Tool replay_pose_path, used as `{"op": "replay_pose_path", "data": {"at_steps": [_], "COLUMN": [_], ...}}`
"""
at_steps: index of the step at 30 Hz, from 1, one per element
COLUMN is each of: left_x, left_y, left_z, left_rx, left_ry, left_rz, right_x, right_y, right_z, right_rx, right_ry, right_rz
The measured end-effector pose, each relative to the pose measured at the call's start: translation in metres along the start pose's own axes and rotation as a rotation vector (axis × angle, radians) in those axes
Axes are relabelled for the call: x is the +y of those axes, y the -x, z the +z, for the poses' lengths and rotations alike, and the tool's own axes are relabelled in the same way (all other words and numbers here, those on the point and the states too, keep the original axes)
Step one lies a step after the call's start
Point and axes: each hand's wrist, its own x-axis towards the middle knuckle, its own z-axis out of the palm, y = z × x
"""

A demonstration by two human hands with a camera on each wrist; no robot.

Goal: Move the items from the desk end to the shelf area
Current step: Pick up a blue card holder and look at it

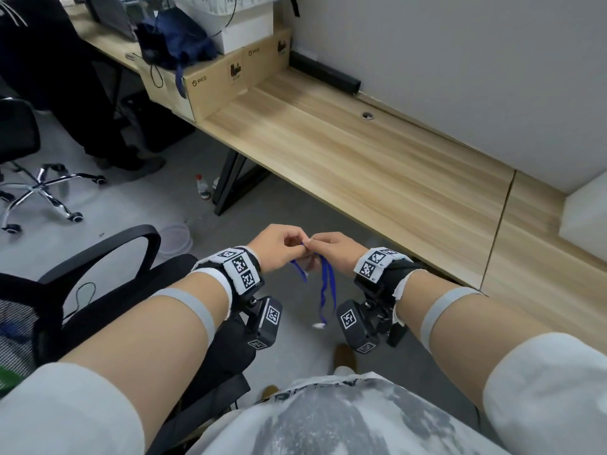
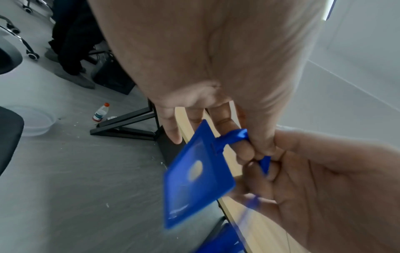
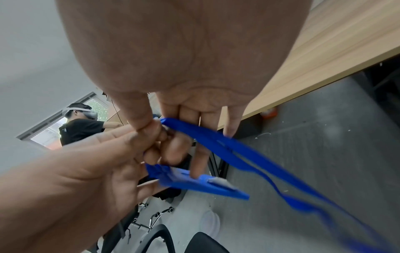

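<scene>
Blue lanyard [image 1: 328, 290] with badge holder [image 2: 194, 172] held in air beside desk [image 1: 361, 152]. Pinched at one spot by left hand [image 1: 279, 247] and right hand [image 1: 335, 251]. Probably light, limp, swingy; best gathered near the clip.

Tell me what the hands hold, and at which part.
Both the left hand and the right hand pinch the blue lanyard near its top; the blue card holder hangs below.

Cardboard boxes [image 1: 210, 90] on desk [image 1: 361, 165]'s far end; bottle [image 1: 203, 187] beneath.
</scene>
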Motion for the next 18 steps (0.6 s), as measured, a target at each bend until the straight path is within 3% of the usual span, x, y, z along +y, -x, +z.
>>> {"op": "replay_pose_path", "data": {"at_steps": [7, 11, 15, 18], "left_x": [0.007, 0.019, 0.032, 0.054], "left_y": [-0.005, -0.018, -0.039, -0.064], "left_z": [0.014, 0.028, 0.049, 0.076], "left_rx": [-0.026, -0.065, -0.098, -0.115], "left_ry": [0.071, -0.027, -0.097, 0.078], "left_rz": [-0.06, -0.098, -0.133, -0.193], "right_x": [-0.003, 0.006, 0.022, 0.039], "right_y": [0.006, 0.012, 0.021, 0.037], "right_z": [-0.02, -0.051, -0.099, -0.144], "right_rx": [0.044, 0.053, 0.086, 0.266], "right_ry": [0.196, 0.278, 0.016, -0.22], "right_rz": [-0.016, -0.052, -0.165, -0.194]}}
